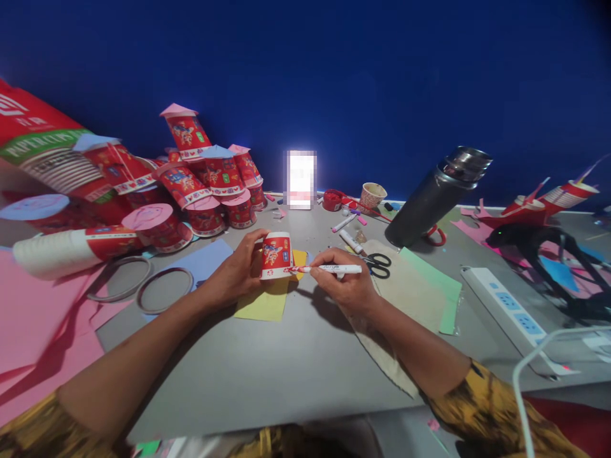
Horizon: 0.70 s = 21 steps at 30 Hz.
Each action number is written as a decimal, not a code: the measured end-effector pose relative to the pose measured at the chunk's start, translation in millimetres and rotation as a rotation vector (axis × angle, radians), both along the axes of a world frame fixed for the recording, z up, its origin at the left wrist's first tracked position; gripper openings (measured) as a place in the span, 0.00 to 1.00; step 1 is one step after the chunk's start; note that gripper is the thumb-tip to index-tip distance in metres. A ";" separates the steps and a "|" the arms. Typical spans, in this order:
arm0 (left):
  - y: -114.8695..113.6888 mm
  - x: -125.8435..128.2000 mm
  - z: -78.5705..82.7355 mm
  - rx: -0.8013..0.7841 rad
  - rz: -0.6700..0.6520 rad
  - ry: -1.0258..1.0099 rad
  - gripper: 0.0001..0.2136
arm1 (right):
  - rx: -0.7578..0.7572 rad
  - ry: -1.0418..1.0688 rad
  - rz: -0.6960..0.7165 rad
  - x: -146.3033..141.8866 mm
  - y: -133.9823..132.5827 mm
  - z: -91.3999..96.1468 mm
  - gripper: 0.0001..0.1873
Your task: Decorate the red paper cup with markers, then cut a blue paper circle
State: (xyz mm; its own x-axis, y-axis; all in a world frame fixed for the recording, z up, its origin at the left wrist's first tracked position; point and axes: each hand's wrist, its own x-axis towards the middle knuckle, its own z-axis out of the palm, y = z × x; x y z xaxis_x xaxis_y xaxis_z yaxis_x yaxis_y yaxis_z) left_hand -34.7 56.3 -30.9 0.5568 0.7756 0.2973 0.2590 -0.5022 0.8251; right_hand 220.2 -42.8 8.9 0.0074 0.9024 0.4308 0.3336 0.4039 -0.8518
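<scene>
My left hand (pixel 243 270) is closed around a red printed paper cup (pixel 276 252), held upside down with its white, red-marked rim band at the bottom. In my right hand (pixel 347 280) is a white marker (pixel 346 269), gripped like a pen. Its red tip meets the cup's lower edge on the right side. Beneath the cup lies a yellow paper sheet (pixel 262 306). Black-handled scissors (pixel 380 264) rest just beyond my right hand.
Decorated paper cups (pixel 205 175) with paper tops are stacked at the left. A dark thermos (pixel 432 200) stands at the right, near a white power strip (pixel 506 312). Tape rings (pixel 165 289) and pink paper (pixel 42 312) lie left. A bright phone screen (pixel 300 178) stands at the back.
</scene>
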 end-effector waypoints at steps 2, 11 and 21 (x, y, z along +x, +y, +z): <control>0.0 -0.1 -0.7 -0.013 0.002 -0.001 0.42 | 0.001 -0.008 -0.009 0.5 -0.4 1.0 0.05; 1.7 0.0 -5.3 -0.052 -0.005 -0.042 0.44 | 0.020 0.013 0.031 -2.1 -1.3 1.2 0.05; -1.6 1.2 0.6 0.000 0.006 -0.001 0.42 | -0.018 -0.003 0.046 -1.1 0.0 0.6 0.05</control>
